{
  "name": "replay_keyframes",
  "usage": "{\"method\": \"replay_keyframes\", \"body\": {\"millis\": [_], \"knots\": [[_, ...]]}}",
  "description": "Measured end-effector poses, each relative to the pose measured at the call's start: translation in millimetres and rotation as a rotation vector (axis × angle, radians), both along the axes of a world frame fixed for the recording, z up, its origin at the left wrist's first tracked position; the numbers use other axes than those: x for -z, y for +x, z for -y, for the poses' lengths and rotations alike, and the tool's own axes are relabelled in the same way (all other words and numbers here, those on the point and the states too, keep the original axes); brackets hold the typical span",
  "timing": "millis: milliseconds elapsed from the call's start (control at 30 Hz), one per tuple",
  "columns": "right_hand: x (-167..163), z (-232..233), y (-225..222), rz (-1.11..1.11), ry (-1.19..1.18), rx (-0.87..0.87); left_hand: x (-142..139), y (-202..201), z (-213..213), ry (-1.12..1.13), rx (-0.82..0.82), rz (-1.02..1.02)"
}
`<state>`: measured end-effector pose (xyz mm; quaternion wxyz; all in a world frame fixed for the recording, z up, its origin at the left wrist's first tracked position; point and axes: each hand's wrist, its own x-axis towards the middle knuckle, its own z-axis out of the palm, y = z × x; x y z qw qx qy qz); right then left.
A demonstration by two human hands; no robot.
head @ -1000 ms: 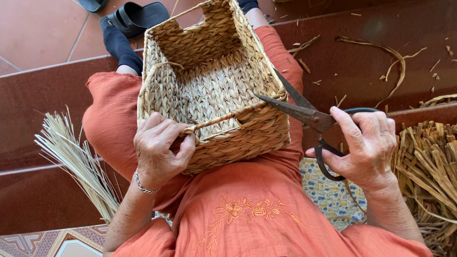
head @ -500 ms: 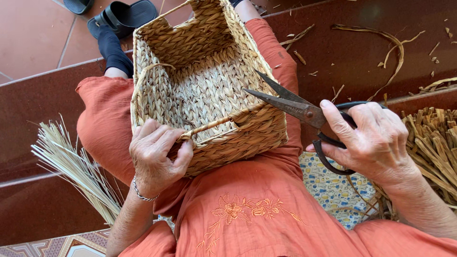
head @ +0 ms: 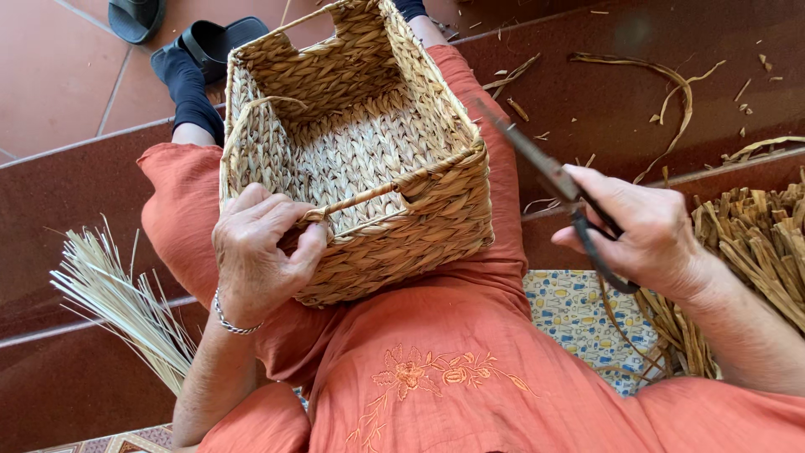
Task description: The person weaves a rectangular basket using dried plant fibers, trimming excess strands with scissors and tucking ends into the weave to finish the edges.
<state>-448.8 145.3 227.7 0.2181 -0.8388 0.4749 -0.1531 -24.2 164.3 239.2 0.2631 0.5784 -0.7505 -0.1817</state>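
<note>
Beside her left hand [head: 262, 262], which pinches a loose strand at the woven basket [head: 360, 159] rim, her right hand [head: 646, 231] grips dark scissors [head: 549, 172]; trimming seems underway, needing blades brought to the strand.

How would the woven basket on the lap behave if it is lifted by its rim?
The woven basket probably stays fairly stiff: its walls stand upright unaided. It likely weighs little, being dried fibre and empty. The left hand pinches its rim, so the coarse weave seems easy to grip.
</note>
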Motion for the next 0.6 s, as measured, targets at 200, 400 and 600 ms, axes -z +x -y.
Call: {"method": "replay_keyframes", "body": {"millis": [200, 400, 600], "knots": [[64, -33, -21, 0.295, 0.094, 0.387, 1, 10, 7, 0.031, 0.07, -0.086], [168, -101, -38, 0.02, -0.031, 0.66, 13, 35, 34, 0.015, 0.105, -0.119], [242, -207, -50, -0.216, -0.036, 0.799, 2, 42, 45, -0.015, 0.143, -0.182]]}}
